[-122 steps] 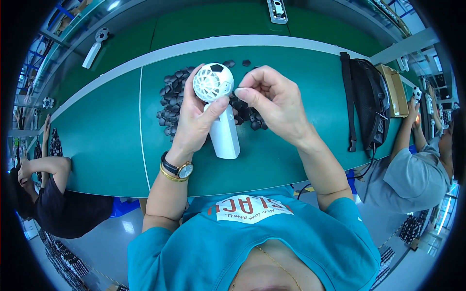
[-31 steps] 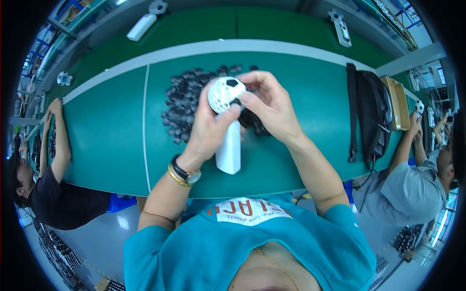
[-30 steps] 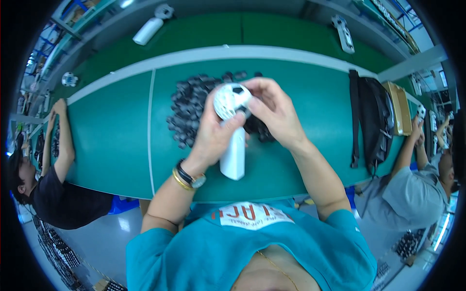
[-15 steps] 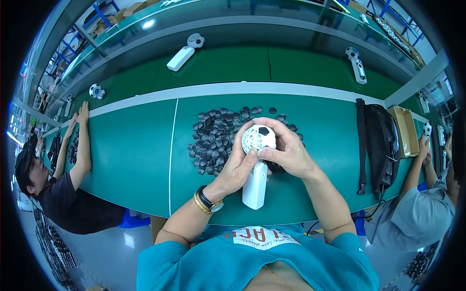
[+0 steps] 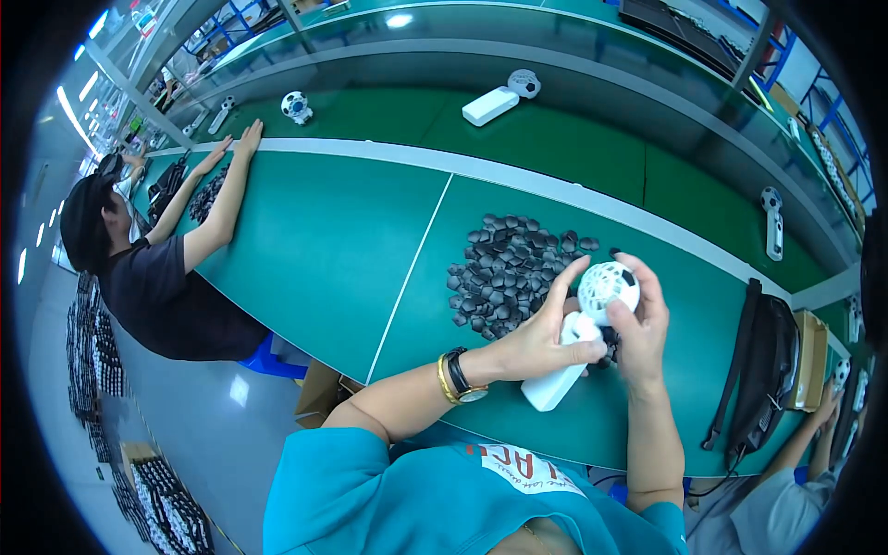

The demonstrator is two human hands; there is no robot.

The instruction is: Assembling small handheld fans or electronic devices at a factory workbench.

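A white handheld fan with a round, football-patterned head is held over the table, its handle slanting down toward me. My left hand grips the upper handle just below the head, thumb across the front. My right hand is closed round the right side of the head, thumb in front and fingers over the far side. One black patch shows on the head's upper right; its left is open white grille. Just beyond and left of the fan lies a heap of black pentagon pieces, partly covered by my hands.
Behind the table's pale edge strip runs a green belt carrying several similar fans. To the right are a black bag and an open cardboard box. A person sits at the left, another at the right.
The view has swung left, so the table appears farther right. My left hand has shifted from the ball head down to the handle, and the fan now tilts. My right hand remains on the head.
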